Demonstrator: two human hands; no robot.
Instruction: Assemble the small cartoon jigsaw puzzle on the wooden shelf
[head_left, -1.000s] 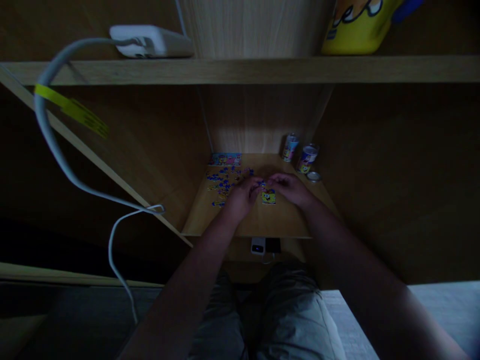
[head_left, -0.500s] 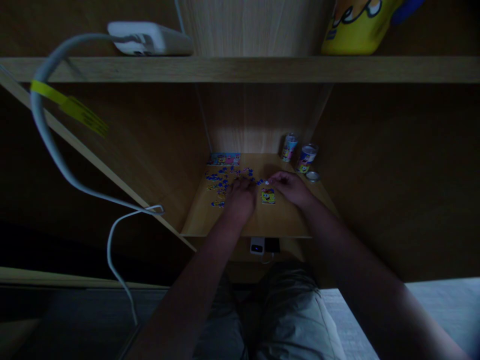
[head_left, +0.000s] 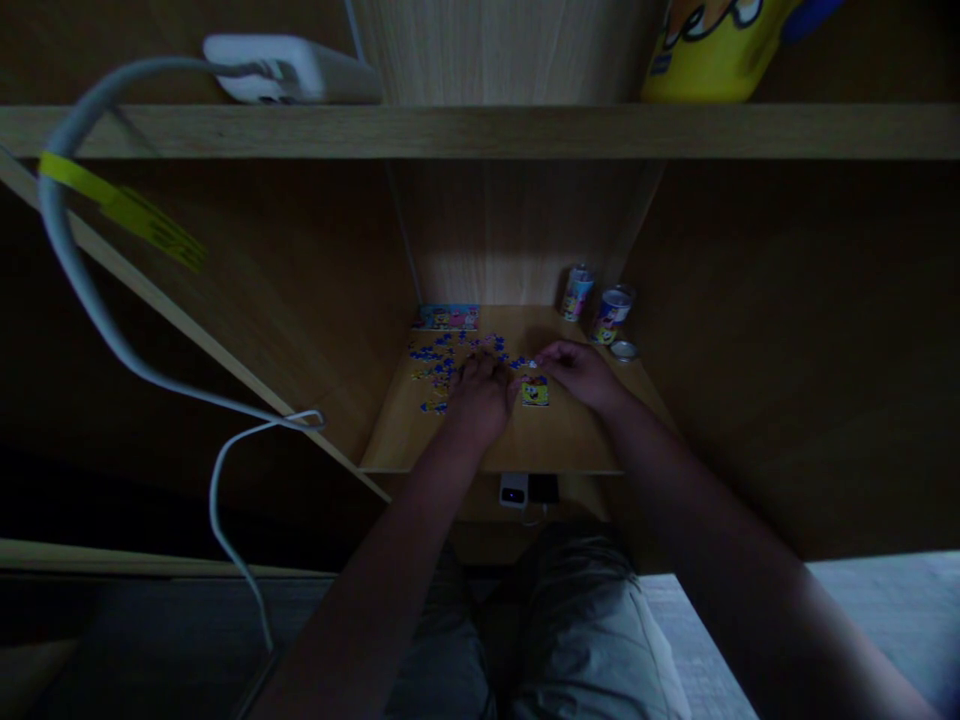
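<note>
My left hand (head_left: 484,392) lies over the wooden shelf (head_left: 551,448) with its fingers spread, beside scattered blue and yellow puzzle pieces (head_left: 444,354). Some pieces are hidden under it. My right hand (head_left: 574,368) is pinched at the fingertips around a small pale puzzle piece (head_left: 533,364), at the end of a short row of blue pieces. Just below, between the two hands, sits a small joined yellow patch of puzzle (head_left: 535,391).
At the back left lies a colourful picture card (head_left: 448,317). Two printed cans (head_left: 577,293) (head_left: 611,315) and a round metal lid (head_left: 623,351) stand at the back right. A board (head_left: 480,132) crosses overhead, and a white cable (head_left: 217,392) hangs at left.
My left hand has shifted very slightly, its thumb now further out toward the yellow patch. My right hand has stayed in place.
</note>
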